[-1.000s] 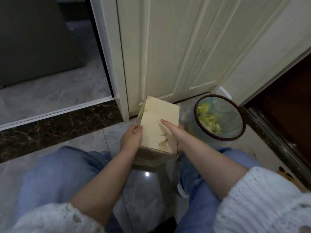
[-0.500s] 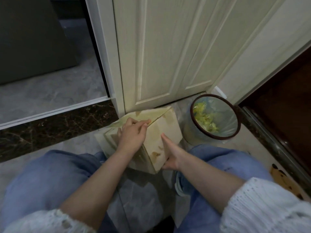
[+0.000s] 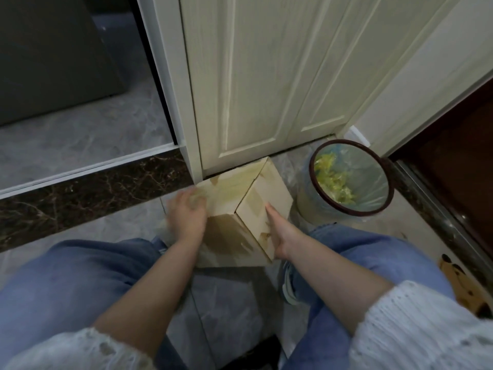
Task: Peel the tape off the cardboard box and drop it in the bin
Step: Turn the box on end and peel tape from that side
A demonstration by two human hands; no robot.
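Note:
A tan cardboard box (image 3: 234,188) lies on its side on the floor tiles between my knees, one end toward the door. Darker tape patches (image 3: 254,200) show on its right face and along its edges. My right hand (image 3: 277,231) presses flat, fingers straight, against that right face. At the box's left end is my left hand (image 3: 188,214), motion-blurred, so I cannot make out its fingers. The round bin (image 3: 344,141), dark-rimmed with a clear liner and yellow-green scraps inside, stands just right of the box.
A cream panelled door (image 3: 253,89) rises right behind the box. A dark marble threshold (image 3: 93,188) runs to the left, with a darker room beyond it. My jeans-clad knees flank the box. A brown doorway (image 3: 453,156) opens on the right.
The box went from upright in both hands to lying tipped on the floor. My left hand slid from its top edge to its left end; my right hand stayed on the right face.

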